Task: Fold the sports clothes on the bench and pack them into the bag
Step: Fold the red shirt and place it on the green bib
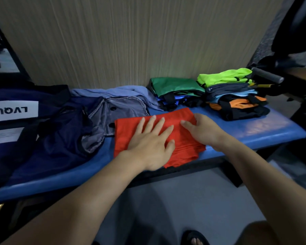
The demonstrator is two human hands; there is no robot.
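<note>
Your left hand (151, 145) presses spread, straight fingers (155, 123) flat on the folded red garment (129, 129); your right hand (204, 131) pinches its far right edge on the blue counter (265, 128).

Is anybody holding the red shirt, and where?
The right hand grips the red garment at its right edge; the left hand only presses flat on top.

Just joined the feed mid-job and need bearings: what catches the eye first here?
The red garment, folded at the middle of the blue bench, with the left hand pressed flat on it and the right hand on its right part. Behind it to the right stand folded stacks, one topped by a neon green top; the navy bag lies at the left.
</note>
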